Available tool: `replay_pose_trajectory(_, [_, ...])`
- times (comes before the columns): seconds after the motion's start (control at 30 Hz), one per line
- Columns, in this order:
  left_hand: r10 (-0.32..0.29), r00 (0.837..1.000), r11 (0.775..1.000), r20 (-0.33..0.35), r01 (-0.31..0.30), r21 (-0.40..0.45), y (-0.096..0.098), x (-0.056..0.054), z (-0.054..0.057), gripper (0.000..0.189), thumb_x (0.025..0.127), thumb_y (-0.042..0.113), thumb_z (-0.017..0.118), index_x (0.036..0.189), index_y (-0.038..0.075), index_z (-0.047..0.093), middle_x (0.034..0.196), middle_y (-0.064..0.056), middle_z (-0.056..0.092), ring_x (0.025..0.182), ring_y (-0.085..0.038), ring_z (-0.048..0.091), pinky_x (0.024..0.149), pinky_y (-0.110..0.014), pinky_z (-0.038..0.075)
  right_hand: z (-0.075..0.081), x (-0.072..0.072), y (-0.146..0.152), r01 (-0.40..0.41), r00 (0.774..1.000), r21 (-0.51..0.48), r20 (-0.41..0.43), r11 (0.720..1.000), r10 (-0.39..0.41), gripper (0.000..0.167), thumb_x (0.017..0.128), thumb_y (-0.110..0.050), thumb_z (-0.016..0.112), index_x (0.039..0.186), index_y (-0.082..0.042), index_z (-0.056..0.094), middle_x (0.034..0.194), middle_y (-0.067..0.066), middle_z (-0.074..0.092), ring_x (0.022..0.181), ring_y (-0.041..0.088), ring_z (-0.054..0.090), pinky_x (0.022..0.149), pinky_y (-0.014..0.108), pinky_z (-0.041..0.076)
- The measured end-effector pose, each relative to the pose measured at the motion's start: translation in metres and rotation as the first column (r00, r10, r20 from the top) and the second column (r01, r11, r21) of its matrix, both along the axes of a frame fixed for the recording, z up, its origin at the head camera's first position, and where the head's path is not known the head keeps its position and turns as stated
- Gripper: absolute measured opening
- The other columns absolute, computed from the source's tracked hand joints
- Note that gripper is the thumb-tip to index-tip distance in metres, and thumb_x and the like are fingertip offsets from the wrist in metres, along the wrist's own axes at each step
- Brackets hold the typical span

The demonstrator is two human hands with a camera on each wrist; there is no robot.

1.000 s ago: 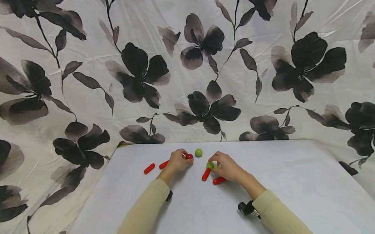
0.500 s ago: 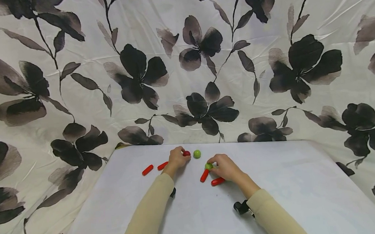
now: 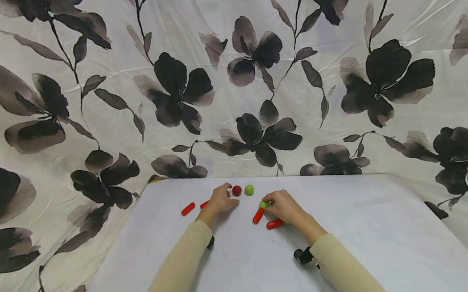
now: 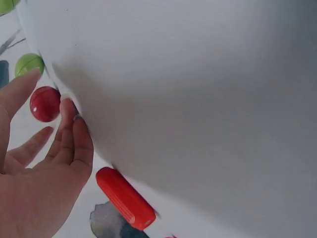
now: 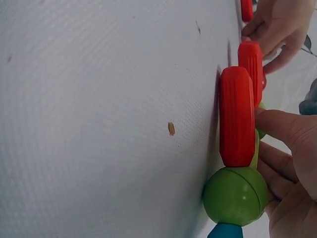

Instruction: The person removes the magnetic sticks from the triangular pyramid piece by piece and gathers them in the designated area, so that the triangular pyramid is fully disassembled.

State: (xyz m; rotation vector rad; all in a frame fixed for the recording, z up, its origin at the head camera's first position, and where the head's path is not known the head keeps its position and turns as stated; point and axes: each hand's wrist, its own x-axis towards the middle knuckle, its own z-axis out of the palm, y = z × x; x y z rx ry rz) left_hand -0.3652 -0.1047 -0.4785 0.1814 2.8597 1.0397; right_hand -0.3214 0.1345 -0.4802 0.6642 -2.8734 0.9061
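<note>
Released now, the red ball (image 3: 236, 190) sits free beside the green ball (image 3: 249, 189); left hand (image 3: 220, 200) rests with fingers loose just near it, while right hand (image 3: 283, 207) pinches another green ball (image 3: 263, 204).

We face a white table (image 3: 369, 245); behind it and to both sides hangs a pale, creased floral cloth (image 3: 229, 75) printed with dark flowers under soft, even light.
</note>
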Motion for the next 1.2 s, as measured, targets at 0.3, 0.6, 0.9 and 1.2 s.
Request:
replay_pose_trajectory(0.3, [-0.128, 0.992, 0.991, -0.022, 0.127, -0.027, -0.004, 0.023, 0.010, 0.054, 0.090, 0.018, 0.079, 0.134, -0.003, 0.056, 0.106, -0.015, 0.063, 0.094, -0.025, 0.056, 0.086, -0.039, 0.050, 0.000, -0.002, 0.003, -0.013, 1.000, -0.031, 0.011, 0.999, 0.013, 0.026, 0.084, 0.001, 0.079, 0.110, -0.001, 0.077, 0.100, 0.008, 0.076, 0.092, 0.024, 0.068, 0.085, 0.041, 0.055])
replay_pose_trajectory(0.6, [-0.303, 0.952, 0.953, 0.046, 0.301, 0.043, 0.011, 0.055, 0.011, 0.034, 0.096, 0.027, 0.072, 0.116, 0.001, 0.067, 0.093, -0.003, 0.063, 0.080, -0.017, 0.058, 0.070, -0.029, 0.050, -0.001, -0.003, 0.004, 0.000, 0.999, -0.048, 0.050, 0.999, 0.002, 0.026, 0.085, 0.000, 0.080, 0.111, 0.000, 0.077, 0.102, 0.008, 0.076, 0.092, 0.021, 0.069, 0.087, 0.041, 0.056])
replay_pose_trajectory(0.9, [-0.317, 0.946, 0.944, 0.065, 0.309, 0.115, 0.028, 0.061, 0.000, 0.028, 0.094, 0.028, 0.074, 0.106, 0.003, 0.072, 0.087, 0.000, 0.067, 0.076, -0.014, 0.058, 0.067, -0.026, 0.049, -0.002, -0.006, 0.005, 0.009, 0.998, -0.062, 0.070, 0.998, -0.005, 0.025, 0.086, -0.001, 0.080, 0.111, -0.001, 0.077, 0.103, 0.007, 0.076, 0.093, 0.021, 0.070, 0.087, 0.039, 0.056])
replay_pose_trajectory(1.2, [-0.230, 0.969, 0.965, 0.087, 0.216, 0.152, 0.037, 0.065, -0.001, 0.022, 0.096, 0.024, 0.072, 0.099, 0.002, 0.074, 0.079, -0.006, 0.073, 0.066, -0.011, 0.055, 0.060, -0.024, 0.044, -0.006, -0.006, 0.004, 0.009, 0.997, -0.082, 0.078, 0.997, -0.002, 0.026, 0.086, -0.001, 0.080, 0.111, -0.001, 0.077, 0.103, 0.007, 0.076, 0.092, 0.019, 0.070, 0.086, 0.039, 0.057])
